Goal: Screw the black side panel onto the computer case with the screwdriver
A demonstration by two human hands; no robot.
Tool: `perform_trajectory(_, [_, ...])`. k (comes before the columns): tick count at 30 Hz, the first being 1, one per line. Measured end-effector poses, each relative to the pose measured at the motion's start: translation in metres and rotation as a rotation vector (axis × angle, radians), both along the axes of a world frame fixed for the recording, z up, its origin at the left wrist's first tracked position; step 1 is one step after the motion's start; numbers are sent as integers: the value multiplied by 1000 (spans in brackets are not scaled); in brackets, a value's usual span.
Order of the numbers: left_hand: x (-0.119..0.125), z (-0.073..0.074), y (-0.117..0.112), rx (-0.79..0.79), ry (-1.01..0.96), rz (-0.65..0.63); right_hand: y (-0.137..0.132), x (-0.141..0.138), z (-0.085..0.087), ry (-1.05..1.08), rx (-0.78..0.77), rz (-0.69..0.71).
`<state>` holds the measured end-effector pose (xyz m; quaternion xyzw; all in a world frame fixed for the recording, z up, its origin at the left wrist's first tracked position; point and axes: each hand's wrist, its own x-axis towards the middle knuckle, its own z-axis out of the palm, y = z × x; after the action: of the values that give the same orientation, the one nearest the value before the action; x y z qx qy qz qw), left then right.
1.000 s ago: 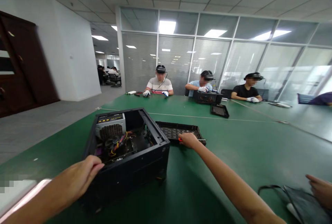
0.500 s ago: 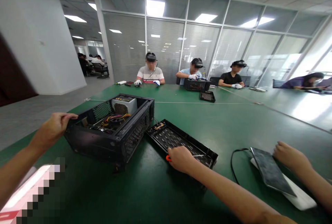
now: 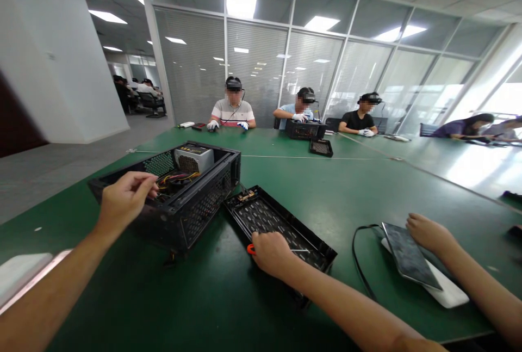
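Note:
An open black computer case (image 3: 196,205) lies on the green table (image 3: 367,189), its power supply (image 3: 193,157) and coloured wires showing inside. My left hand (image 3: 122,199) curls its fingers over the case's near top rim. Right of the case lies its perforated black side panel (image 3: 277,221). My right hand (image 3: 271,251) rests on the panel's near end, closed around a screwdriver with an orange handle (image 3: 252,249); the thin shaft points right across the panel.
Another person's hand (image 3: 428,232) rests on a dark tablet (image 3: 408,257) with a black cable at the right. Three people with headsets sit at the far side, with a second case (image 3: 305,130) and panel (image 3: 321,148). A white object (image 3: 20,273) lies at the near left.
The case has turned so its open side faces more to the right. My left hand has shifted along its rim. My right hand has kept hold of the screwdriver on the panel.

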<state>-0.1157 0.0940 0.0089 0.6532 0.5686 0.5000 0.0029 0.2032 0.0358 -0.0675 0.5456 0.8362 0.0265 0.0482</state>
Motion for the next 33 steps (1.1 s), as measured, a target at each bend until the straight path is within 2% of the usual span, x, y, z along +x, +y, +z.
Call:
perform_trajectory(2, [2, -6, 4, 27, 13, 28, -1, 0, 0, 23, -7, -5])
perform_trajectory(5, [-8, -13, 16, 109, -19, 79, -3, -4, -4, 74, -1, -15])
perform_trajectory(10, [-34, -15, 33, 199, -147, 36, -9, -25, -9, 184, 5, -26])
perform_trajectory(15, [-42, -14, 29, 107, -148, -10, -11, -32, -7, 210, -13, -18])
perform_trajectory(17, [-39, -14, 24, 95, -143, 27, -12, -29, -8, 212, -4, -7])
perform_trajectory(20, [-22, -10, 16, 218, -51, 74, -14, -25, -11, 207, 4, 7])
perform_trajectory(23, [2, -1, 10, 328, 74, -3, -15, -25, -15, 187, -4, -7])
perform_trajectory(27, [22, 3, 11, 225, 245, -135, -11, -21, -15, 171, -10, 19])
perform_trajectory(30, [20, -2, 15, 182, 397, -150, -7, -11, -12, 157, -26, 34])
perform_trajectory(33, [16, -6, 17, 206, 477, -149, -5, -1, -11, 144, -41, 23])
